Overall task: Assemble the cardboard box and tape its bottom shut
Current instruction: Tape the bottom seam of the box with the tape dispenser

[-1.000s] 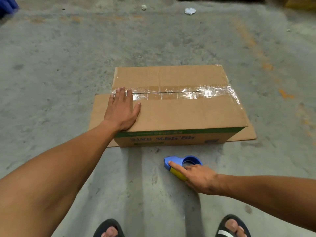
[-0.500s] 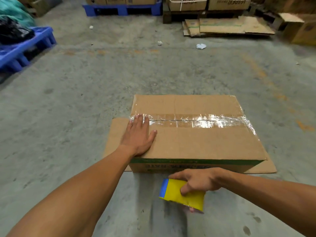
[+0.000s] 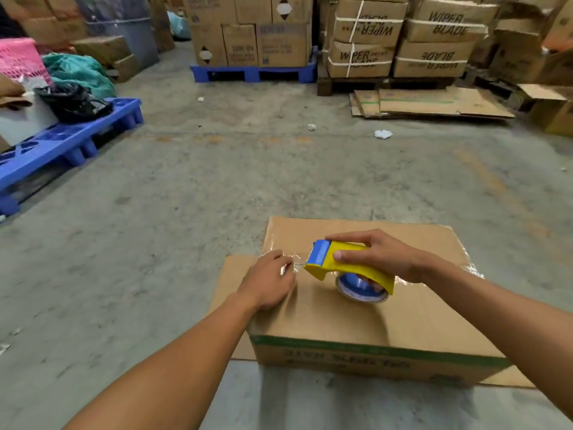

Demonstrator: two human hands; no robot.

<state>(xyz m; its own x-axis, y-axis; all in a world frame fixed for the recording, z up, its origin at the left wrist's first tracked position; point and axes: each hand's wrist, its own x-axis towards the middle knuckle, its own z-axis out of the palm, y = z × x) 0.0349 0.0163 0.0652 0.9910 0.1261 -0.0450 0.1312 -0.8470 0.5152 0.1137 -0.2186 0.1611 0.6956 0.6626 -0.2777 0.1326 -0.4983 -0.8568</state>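
A brown cardboard box (image 3: pixel 341 321) stands on the concrete floor in front of me, its flaps closed on top and a strip of clear tape (image 3: pixel 471 268) running along the seam. My right hand (image 3: pixel 381 256) grips a yellow and blue tape dispenser (image 3: pixel 344 268) held just above the box top near the seam's left end. My left hand (image 3: pixel 269 282) rests on the box's left part, fingertips pinched at the tape end right beside the dispenser's blue mouth.
A flat cardboard sheet (image 3: pixel 229 274) lies under the box. Blue pallets (image 3: pixel 62 147) sit at the left, stacked cartons on pallets (image 3: pixel 400 35) at the back, flattened cardboard (image 3: pixel 434 103) at the back right. Paper scraps (image 3: pixel 383 134) dot the floor.
My right hand picked the dispenser up from the floor and brought it over the box top. My left hand went from lying flat to pinching at the seam. The view tilted up.
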